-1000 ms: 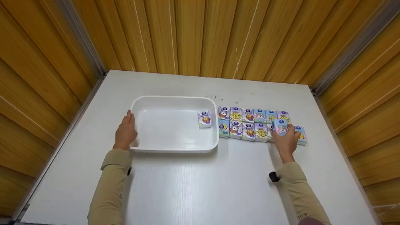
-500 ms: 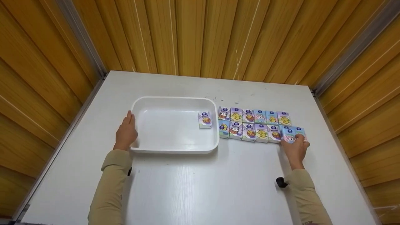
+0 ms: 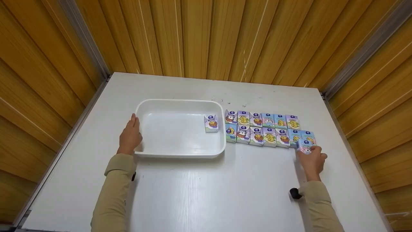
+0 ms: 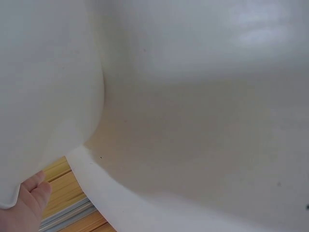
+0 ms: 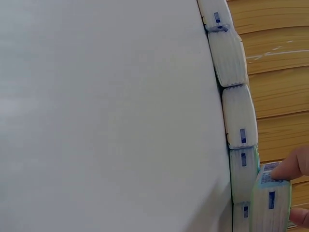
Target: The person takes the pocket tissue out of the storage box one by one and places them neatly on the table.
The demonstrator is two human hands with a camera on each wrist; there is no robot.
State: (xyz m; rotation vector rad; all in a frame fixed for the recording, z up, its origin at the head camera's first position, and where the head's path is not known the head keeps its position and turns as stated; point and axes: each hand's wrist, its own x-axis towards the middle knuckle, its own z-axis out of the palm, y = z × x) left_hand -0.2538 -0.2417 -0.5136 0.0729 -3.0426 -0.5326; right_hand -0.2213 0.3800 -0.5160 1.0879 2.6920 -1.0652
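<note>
My right hand (image 3: 313,162) pinches a small blue tissue pack (image 3: 303,146) with a cartoon print. It is held close over the near edge of the front row's right end, overlapping the packs there. The right wrist view shows the held tissue pack's (image 5: 270,208) folded white side, gripped by fingers (image 5: 292,165) at its right. Along the left wall of a white tray (image 3: 173,138) lies my left hand (image 3: 130,136), its fingers straight against the outside. One purple and white tissue pack (image 3: 211,124) lies inside the tray near its right wall.
Two rows of tissue packs (image 3: 269,137) lie side by side against the tray's right side. All stand on a white table (image 3: 206,193). Wood-patterned panels (image 3: 209,38) enclose its back and sides.
My right hand has moved right and nearer to me with the held tissue pack, uncovering packs at the front row's right end. The left hand and tray stay put.
</note>
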